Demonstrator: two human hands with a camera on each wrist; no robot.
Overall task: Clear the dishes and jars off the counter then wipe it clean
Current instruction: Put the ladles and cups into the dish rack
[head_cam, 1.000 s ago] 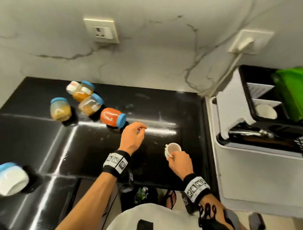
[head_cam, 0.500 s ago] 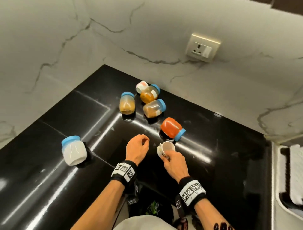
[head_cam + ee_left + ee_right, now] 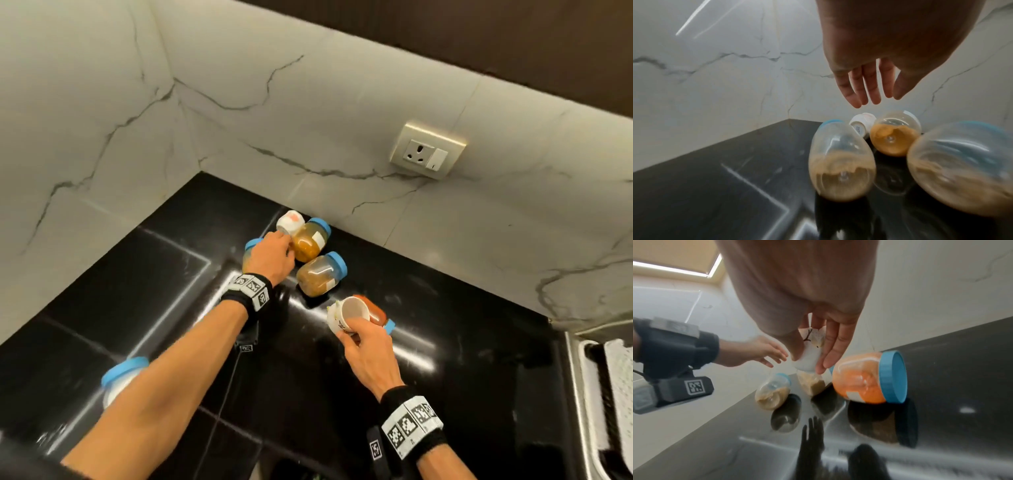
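Right fingers point(image 3: 836, 344) hold a white cup point(image 3: 346, 315); left fingers point(image 3: 865, 87) spread wide above labelled jars point(image 3: 320, 277), writing unreadable.

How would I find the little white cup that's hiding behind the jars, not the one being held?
Look to where the black counter meets the marble wall below the wall socket. A bunch of blue-lidded jars lies there on their sides. The small white cup lies at the very back, touching the orange-brown jar; it alone has no blue lid.
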